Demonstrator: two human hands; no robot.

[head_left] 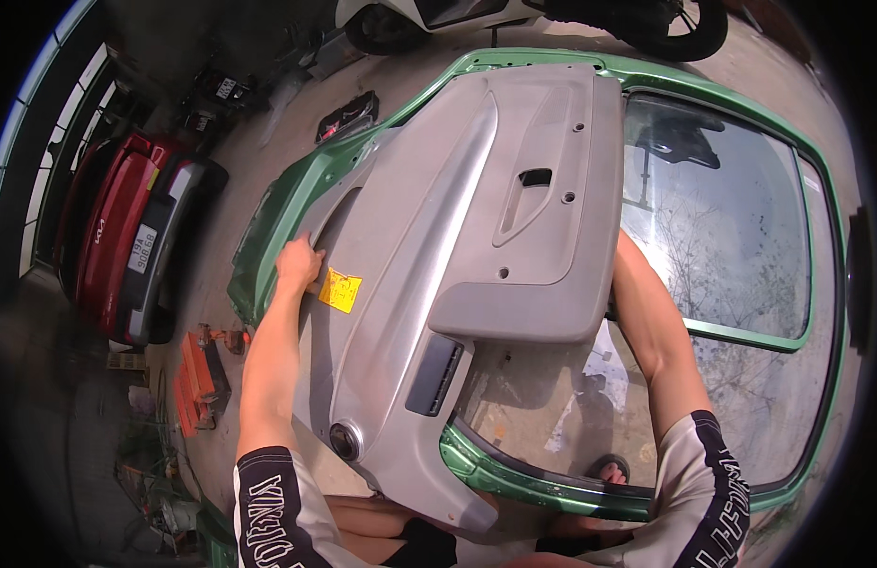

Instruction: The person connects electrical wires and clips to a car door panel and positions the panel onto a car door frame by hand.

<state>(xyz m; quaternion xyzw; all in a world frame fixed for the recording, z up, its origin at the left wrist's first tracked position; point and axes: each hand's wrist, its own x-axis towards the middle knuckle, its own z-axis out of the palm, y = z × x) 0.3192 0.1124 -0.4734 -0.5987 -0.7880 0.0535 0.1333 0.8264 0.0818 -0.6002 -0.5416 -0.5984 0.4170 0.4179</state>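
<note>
A large grey plastic door trim panel [410,218] lies tilted over a green car door frame [306,194] with window glass [713,208]. The panel has a recessed pull, several screw holes, a dark vent-like insert [434,377] and a round dark fitting [345,440] at its near end. My left hand [299,261] is closed on the panel's left edge beside a long cutout, just above a yellow sticker [341,291]. On the other side my right forearm [645,312] reaches under the panel's right edge, which hides my right hand and its fingers.
An open orange-red toolbox [200,381] stands on the concrete at the left, with a red car [116,241] beyond it. A black tray [348,115] lies past the frame's far left side. A motorbike [533,19] stands at the far edge. My foot [609,470] is near the frame.
</note>
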